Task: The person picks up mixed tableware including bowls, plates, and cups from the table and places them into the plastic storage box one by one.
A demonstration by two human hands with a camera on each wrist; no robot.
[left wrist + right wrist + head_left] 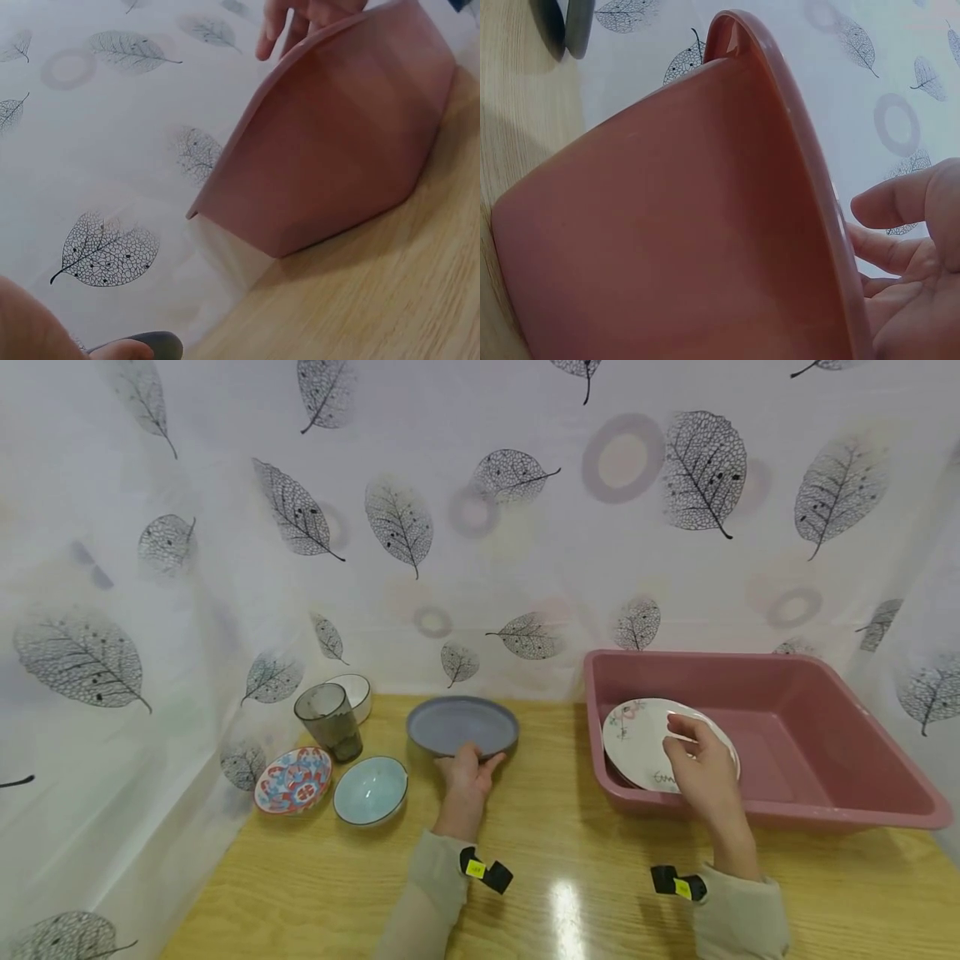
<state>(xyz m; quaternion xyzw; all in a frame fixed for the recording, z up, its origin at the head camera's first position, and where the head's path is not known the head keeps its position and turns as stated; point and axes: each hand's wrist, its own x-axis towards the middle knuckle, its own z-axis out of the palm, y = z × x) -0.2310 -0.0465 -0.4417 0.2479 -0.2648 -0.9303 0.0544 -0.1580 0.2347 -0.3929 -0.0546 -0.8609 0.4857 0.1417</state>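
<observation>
My left hand grips the near edge of a grey oval plate, thumb on top and fingers underneath. In the left wrist view the thumb lies over the dark rim of the grey plate. The right wrist view shows two dark grey edges side by side. My right hand hovers above a white plate with a floral print, its fingers loosely bent and holding nothing. That white plate lies at the left end of a pink basin, apparently with another rim beneath it.
Left of the grey plate stand a smoky cup, a white bowl behind it, a red-and-blue patterned bowl and a light blue bowl. A leaf-print curtain closes off the back and sides of the wooden table.
</observation>
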